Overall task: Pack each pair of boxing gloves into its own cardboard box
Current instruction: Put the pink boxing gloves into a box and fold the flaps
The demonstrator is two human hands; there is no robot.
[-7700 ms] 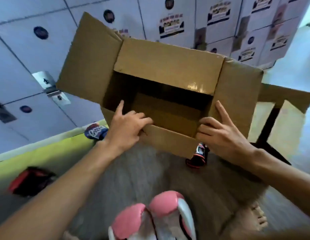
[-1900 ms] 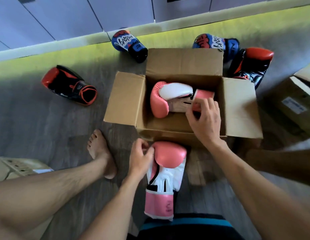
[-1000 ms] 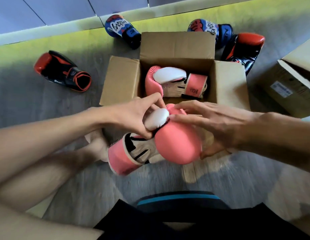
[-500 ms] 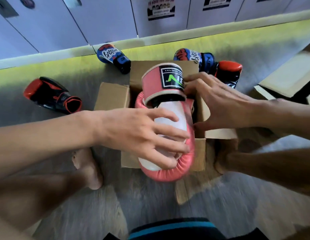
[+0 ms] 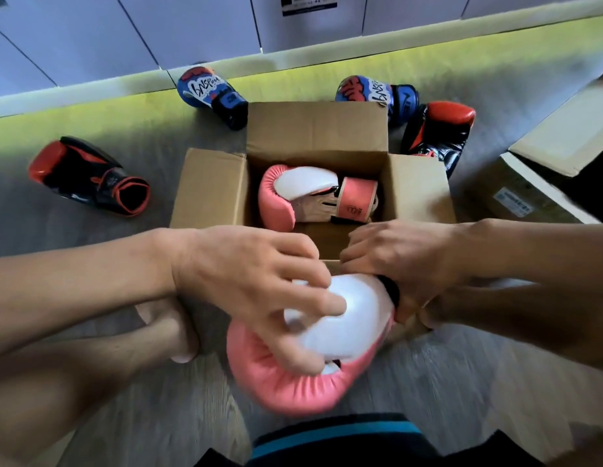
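Left hand (image 5: 259,291) fingers curling over held pink glove (image 5: 293,385); right hand (image 5: 404,264) fingers gripping its cuff end. Risk: bulky glove catching cardboard box (image 5: 209,187) rim, jamming against boxed pink glove (image 5: 276,197).

Matt brown cardboard box (image 5: 313,129), glossy smooth pink-and-white leather-look glove (image 5: 293,382), grey wood-grain floor (image 5: 445,399)

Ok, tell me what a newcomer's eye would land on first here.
The big pink glove in the near middle grabs the eye, held by the left hand on its white part and the right hand at its cuff end. Just beyond it, the open cardboard box holds its matching glove lying on its side. Blue gloves and red-and-black gloves lie on the floor around the box.
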